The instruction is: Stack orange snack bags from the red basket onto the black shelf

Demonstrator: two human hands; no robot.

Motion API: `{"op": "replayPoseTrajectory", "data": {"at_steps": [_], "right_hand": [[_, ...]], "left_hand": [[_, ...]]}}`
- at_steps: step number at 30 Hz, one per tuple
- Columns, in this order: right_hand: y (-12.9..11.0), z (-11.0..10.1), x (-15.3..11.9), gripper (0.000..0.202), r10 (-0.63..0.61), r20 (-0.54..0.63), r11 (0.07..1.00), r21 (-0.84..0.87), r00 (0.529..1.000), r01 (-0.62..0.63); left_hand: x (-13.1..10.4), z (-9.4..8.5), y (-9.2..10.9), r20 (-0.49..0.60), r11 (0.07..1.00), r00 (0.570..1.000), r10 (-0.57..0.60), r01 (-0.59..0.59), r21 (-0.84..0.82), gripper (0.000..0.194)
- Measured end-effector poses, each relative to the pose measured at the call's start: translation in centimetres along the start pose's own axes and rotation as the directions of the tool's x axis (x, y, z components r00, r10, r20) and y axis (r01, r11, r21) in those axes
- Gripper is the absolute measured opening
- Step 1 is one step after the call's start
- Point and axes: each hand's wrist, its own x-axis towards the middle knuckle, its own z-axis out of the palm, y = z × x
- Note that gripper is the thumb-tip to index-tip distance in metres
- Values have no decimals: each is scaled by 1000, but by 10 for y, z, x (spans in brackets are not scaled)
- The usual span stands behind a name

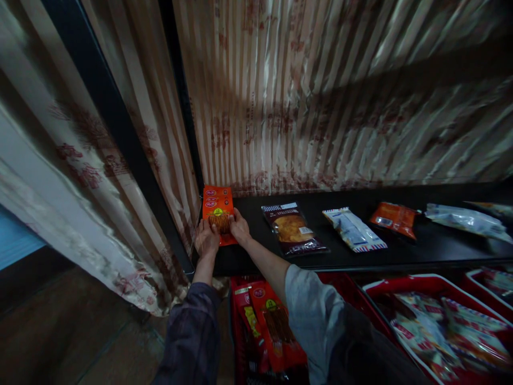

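Two-handed hold on one long packet; six packets in view along the shelf

Your left grip (206,239) and right grip (239,227) are partly closed, fingers curled in against opposite sides of the long orange packet (217,206); it lies at the left end of the black shelf (252,213), face up, close to the curtain (280,80); holding both sides probably keeps it straight and stops it skewing, while its top is left uncovered; the gaps beside its neighbours likely keep each front easy to see

Count six packets on the shelf: your one long orange packet, one brown packet (294,230), one white packet (355,230), one red-orange packet (395,219), one silvery packet (467,219) and one partly seen packet (491,207) at the far right; below are three crates in view: one under your right arm (340,282), one white-rimmed (425,276) and one cut off at the edge (471,275); the first shows at least two packets (276,321), seemingly kept together by kind; the other two hold more, too overlapped and dim for you to count surely
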Motion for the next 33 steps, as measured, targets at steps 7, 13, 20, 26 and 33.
{"op": "replayPoseTrajectory", "data": {"at_steps": [7,13,20,26,33], "right_hand": [[-3,1,-4,42,-50,5,996,-69,999,50],[-4,5,-6,41,-28,-2,993,-116,1000,28],[0,8,-5,45,-40,8,991,-128,999,41],[3,5,-11,47,-57,-97,998,-3,994,57],[-3,-37,-83,41,-170,-203,961,185,964,208]], "left_hand": [[0,0,1,-14,999,1000,-1,1,32,42],[4,0,-1,8,1000,1000,-9,9,-4,42],[5,3,-7,-22,997,999,32,-33,-67,41],[3,5,-6,-131,996,991,11,-22,-83,37],[-34,-14,2,-193,942,956,221,-260,-212,37]]}}
